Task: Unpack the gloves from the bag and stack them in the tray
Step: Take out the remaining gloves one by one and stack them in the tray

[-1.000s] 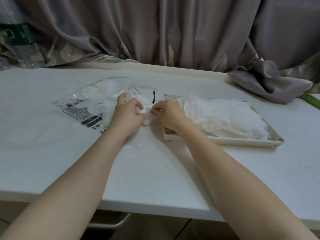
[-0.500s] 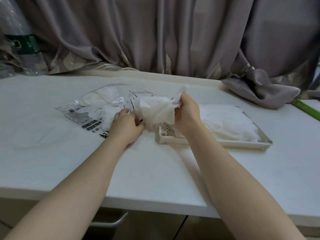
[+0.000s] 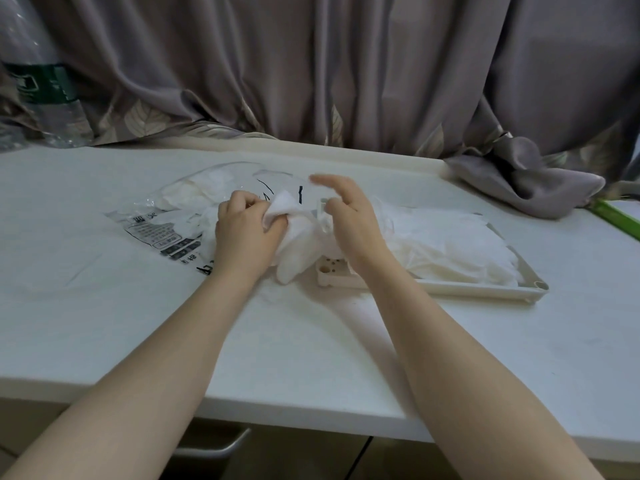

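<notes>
A clear plastic bag with black print lies on the white table, with white gloves still inside. My left hand pinches a white glove that hangs down onto the table between the bag and the tray. My right hand hovers just right of that glove, fingers spread and blurred, holding nothing that I can see. The cream tray sits to the right with a pile of white gloves in it.
A grey curtain hangs behind the table, with a bunched end lying at the back right. A plastic water bottle stands at the back left. A green strip lies at the right edge.
My right hand has let go of the glove it was lifting and opened. The glove has dropped lower, now held only by my left hand.
</notes>
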